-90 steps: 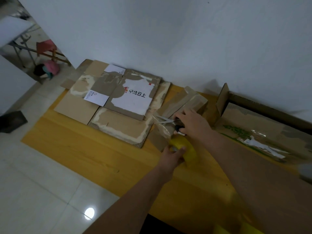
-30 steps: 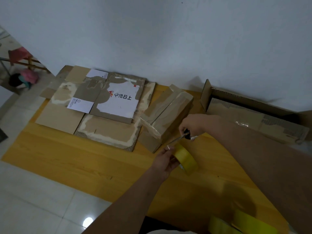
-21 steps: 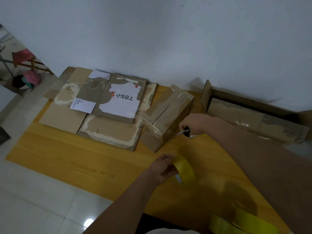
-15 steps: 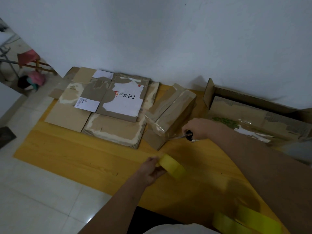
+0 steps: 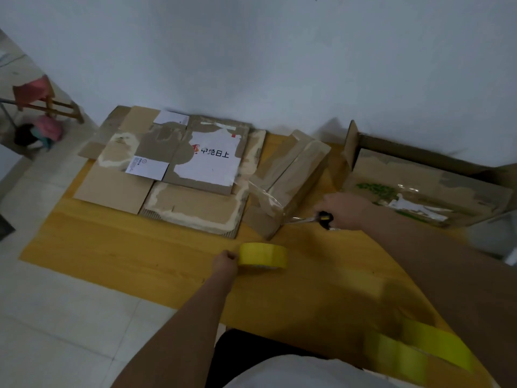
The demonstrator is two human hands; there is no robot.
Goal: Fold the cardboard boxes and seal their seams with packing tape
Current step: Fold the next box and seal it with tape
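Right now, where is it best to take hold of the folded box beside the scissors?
Probably grip the folded box across its long sides, coming from above: it lies flat on the table, and the right hand with scissors blocks its near end.

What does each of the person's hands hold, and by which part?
The left hand grips the yellow roll of packing tape at its left edge. The right hand grips the black-handled scissors by the handle.

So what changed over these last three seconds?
The left hand carried the yellow tape roll away from the folded box, toward the person, and holds it low over the table. The right hand drew its scissors off the box end. Flattened cartons stayed put.
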